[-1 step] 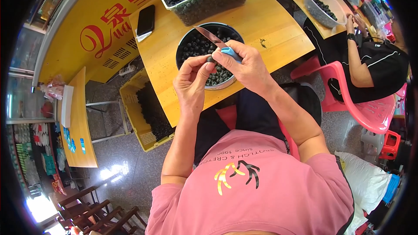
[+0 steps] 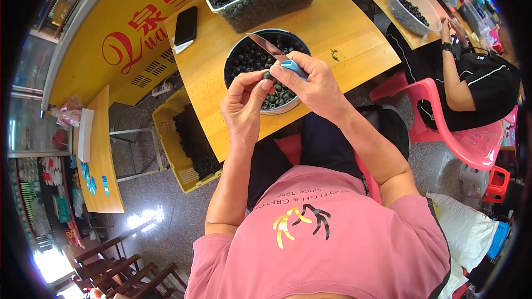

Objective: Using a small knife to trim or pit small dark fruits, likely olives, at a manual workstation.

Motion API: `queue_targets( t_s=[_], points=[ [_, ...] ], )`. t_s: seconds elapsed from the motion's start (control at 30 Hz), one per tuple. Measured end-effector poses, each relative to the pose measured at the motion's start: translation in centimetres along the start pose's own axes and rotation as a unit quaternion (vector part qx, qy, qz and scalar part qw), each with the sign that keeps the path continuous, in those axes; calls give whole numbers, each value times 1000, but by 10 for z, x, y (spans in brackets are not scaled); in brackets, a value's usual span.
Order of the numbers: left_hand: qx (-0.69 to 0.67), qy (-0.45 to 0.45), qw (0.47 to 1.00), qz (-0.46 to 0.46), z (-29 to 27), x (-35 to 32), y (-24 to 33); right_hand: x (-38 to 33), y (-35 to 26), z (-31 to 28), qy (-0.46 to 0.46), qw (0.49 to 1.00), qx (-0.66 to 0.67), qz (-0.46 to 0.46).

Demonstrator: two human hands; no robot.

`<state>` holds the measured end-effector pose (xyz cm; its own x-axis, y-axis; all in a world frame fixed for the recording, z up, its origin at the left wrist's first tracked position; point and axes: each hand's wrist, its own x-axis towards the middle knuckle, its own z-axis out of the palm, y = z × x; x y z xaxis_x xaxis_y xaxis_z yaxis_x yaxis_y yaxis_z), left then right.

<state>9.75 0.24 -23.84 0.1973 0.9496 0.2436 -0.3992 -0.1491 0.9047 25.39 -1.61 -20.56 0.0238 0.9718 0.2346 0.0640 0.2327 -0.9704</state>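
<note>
1. Head view: we look down on our two hands, raised together over a round metal bowl (image 2: 235, 58) of small dark fruits that stands on a yellow wooden table (image 2: 343, 27).
2. Our left hand (image 2: 244, 105) has its thumb and forefinger pressed together, pinching one small dark fruit (image 2: 268, 76) at the fingertips; the other fingers curl in behind.
3. Our right hand (image 2: 313, 86) is closed around the blue handle of a knife (image 2: 277, 55), fingers wrapped tight; the blade points up and to the left, out over the bowl.
4. The pinched fruit sits just where the two hands meet, right beside the base of the blade and above the near side of the bowl. We cannot tell whether the edge touches it.
5. Beyond the bowl stands a clear plastic tub (image 2: 260, 0) heaped with the same dark fruits, and a black phone (image 2: 185, 25) lies on the table to its left.
6. On the floor to our left, beside the table, sits a yellow crate (image 2: 180, 166) holding more dark fruits.
7. To the right another person (image 2: 471, 83) in a dark top sits on a pink plastic chair (image 2: 465, 144) at a neighbouring table, near a clear bowl (image 2: 413, 8) with a few dark fruits in it.
</note>
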Motion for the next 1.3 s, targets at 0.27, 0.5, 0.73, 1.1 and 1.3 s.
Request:
queue_targets(
  t_s=[0.27,0.5,0.73,1.1,1.3],
  points=[
    [-56,24,997,-37,-3,4,-5,-2,3,-9,35,946,-251,-202],
    [-68,7,997,-30,4,4,-2,-1,12,-14,27,912,-319,-258],
    [-115,-29,993,-27,1,4,-7,-2,10,-16,31,899,-344,-268],
    [-123,-13,992,-26,-6,7,-9,7,20,-15,51,883,-371,-284],
    [-120,-25,992,32,-10,2,4,13,18,-9,57,925,-329,-184]
  ],
)
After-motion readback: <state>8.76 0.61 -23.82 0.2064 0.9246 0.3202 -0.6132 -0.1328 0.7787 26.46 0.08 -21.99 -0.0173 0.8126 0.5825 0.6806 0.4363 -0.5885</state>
